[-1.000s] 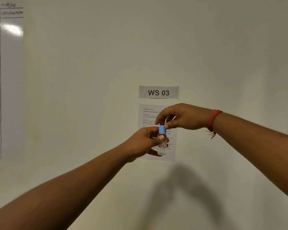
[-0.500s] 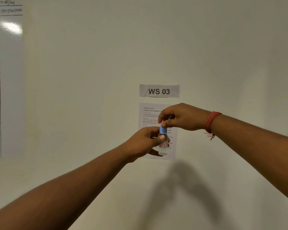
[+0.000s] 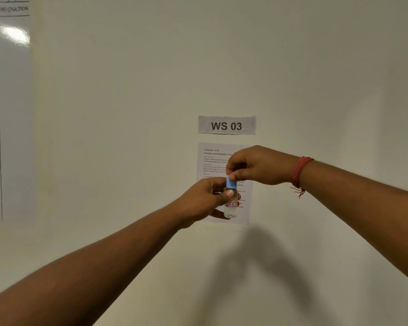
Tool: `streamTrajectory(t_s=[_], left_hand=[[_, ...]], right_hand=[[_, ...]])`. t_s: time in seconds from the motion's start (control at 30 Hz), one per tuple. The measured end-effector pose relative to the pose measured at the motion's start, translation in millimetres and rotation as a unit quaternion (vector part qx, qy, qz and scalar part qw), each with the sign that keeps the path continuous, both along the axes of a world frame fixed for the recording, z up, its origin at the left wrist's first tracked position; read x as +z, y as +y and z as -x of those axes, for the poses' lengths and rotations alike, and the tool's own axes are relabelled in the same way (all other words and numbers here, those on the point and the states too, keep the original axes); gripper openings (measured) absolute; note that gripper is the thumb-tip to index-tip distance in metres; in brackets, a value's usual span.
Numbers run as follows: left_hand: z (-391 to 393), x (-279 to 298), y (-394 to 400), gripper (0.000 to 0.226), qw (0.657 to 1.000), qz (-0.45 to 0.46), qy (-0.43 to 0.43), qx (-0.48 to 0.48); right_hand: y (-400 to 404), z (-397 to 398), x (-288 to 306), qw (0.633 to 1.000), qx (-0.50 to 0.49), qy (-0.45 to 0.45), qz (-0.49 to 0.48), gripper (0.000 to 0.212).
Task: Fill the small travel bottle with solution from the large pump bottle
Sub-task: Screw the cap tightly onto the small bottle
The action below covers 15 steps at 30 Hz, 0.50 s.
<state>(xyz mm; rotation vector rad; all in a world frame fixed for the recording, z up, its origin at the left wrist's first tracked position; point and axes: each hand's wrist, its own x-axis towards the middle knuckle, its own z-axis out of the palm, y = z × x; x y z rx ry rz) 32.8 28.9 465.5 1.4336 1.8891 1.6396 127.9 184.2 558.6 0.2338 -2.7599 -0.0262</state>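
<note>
I hold a small clear travel bottle point(image 3: 230, 209) upright at arm's length in front of the wall. It carries a small label reading "7B". My left hand point(image 3: 204, 200) grips its body, thumb across the front. A blue cap point(image 3: 231, 183) sits on its neck, and my right hand point(image 3: 257, 164) pinches that cap from above with thumb and fingers. A red thread band circles my right wrist. The large pump bottle is not in view.
A "WS 03" sign point(image 3: 226, 125) and a printed task sheet point(image 3: 216, 161) hang on the pale wall behind the bottle. A whiteboard point(image 3: 8, 114) covers the wall at the far left. My arms cast a shadow point(image 3: 257, 267) on the wall below.
The hands and bottle stay nearly in place. My right fingers have shifted slightly on the blue cap; whether it turned I cannot tell.
</note>
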Motion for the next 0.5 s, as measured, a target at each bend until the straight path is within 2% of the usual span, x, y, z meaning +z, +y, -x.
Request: streamTrajectory(t_s=[0.1, 0.27, 0.5], left_hand=[[0.9, -0.7, 0.6, 0.027, 1.0, 0.001, 0.004, 0.005], [2.1, -0.1, 1.4, 0.031, 1.0, 0.013, 0.002, 0.013], [1.7, -1.2, 4.2, 0.031, 1.0, 0.013, 0.006, 0.015]], right_hand=[[0.1, 1.0, -2.8, 1.0, -0.013, 0.009, 0.002, 0.021], [3.8, -3.7, -2.2, 0.999, 0.033, 0.002, 0.043, 0.023], [7.9, 0.8, -8.0, 0.998, 0.051, -0.013, 0.026, 0.022]])
